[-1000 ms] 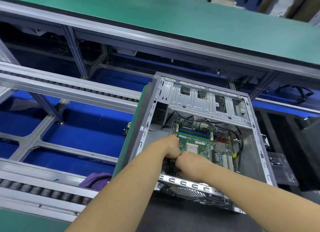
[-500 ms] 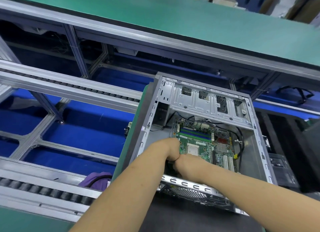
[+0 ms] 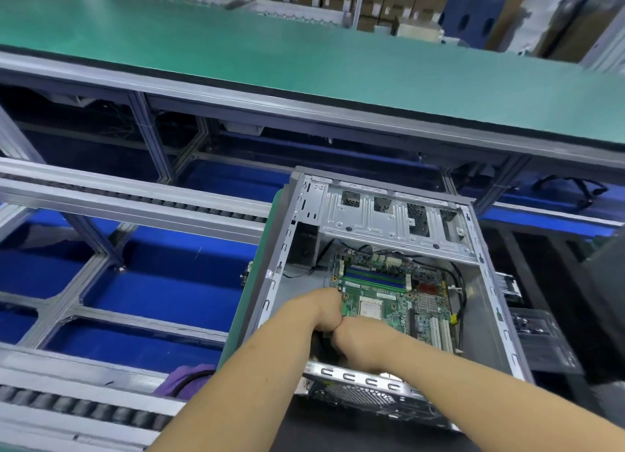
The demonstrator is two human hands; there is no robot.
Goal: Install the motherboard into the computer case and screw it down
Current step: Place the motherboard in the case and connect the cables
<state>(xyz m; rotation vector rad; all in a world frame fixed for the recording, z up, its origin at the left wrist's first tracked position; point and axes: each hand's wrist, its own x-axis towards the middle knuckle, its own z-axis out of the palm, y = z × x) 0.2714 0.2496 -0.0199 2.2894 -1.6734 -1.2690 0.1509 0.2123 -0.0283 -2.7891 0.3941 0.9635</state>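
The computer case (image 3: 378,282) lies on its side, open face up, on a dark mat at the near right of the scene. The motherboard (image 3: 389,292) sits flat inside on the case floor, below the drive cage (image 3: 392,218) at the far end. No brand or lettering on board or case is legible.

Left hand (image 3: 321,311) and right hand (image 3: 363,341) are both inside at the board's near left corner, knuckles touching. Both are curled into fists; what they grip is hidden, so I cannot tell.

Bare case floor shows left of the board. A black cable (image 3: 461,292) runs along the board's right edge. The perforated rear panel (image 3: 355,389) lies just below the wrists. Left of the case: roller rails (image 3: 128,208) over blue flooring.
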